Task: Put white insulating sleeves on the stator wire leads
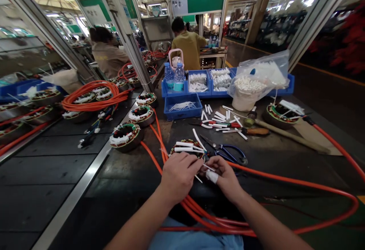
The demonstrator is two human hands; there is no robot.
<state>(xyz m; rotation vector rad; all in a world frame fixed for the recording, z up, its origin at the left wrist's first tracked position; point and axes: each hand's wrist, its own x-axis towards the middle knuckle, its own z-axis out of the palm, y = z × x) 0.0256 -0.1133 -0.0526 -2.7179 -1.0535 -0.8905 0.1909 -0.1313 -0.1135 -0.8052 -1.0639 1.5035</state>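
Observation:
A motor stator lies on the bench before me, with white insulating sleeves across its top. My left hand is over the near side of the stator, fingers curled down and its fingertips close to those of my right hand. What it pinches is hidden. My right hand, with white tape round its thumb, pinches a thin white sleeve. Another thin white piece sticks out below the fingers. Blue-handled scissors lie just beyond my right hand.
Orange cables loop across the bench and near my lap. Finished-looking stators stand at left beside a metal rail. Blue bins, loose white sleeves, a mallet and a bag-lined tub stand or lie behind. Two people sit farther off.

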